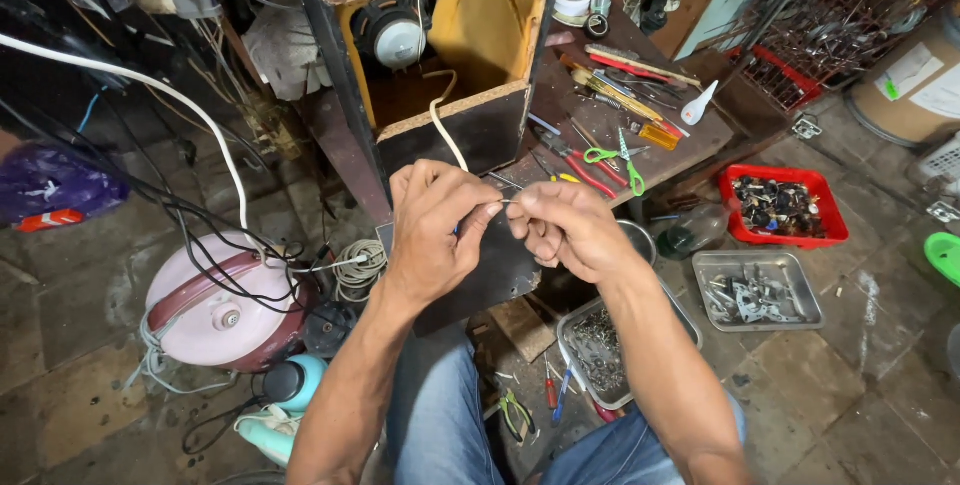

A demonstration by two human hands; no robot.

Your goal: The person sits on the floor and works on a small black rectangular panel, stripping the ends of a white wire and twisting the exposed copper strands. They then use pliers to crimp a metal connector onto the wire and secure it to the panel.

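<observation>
Left hand (pixel 432 230) and right hand (pixel 563 228): each grip pinched shut on the cream cable (pixel 447 140). Both just below the open speaker box (pixel 440 55). Green-handled scissors (pixel 618 158) right of the box.

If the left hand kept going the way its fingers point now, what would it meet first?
The left hand points right, at the right hand. Their fingertips are nearly touching on the thin wire, so it would likely meet the right hand's fingers first.

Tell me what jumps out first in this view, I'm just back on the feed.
Dead centre, the left hand and right hand pinch a thin wire between them; a pale cable runs up from the left hand into the open speaker box on the workbench. To the right, green-handled scissors and red pliers lie on the bench, with a red tray of small parts on the floor. At lower left sits a pink rice cooker.
</observation>
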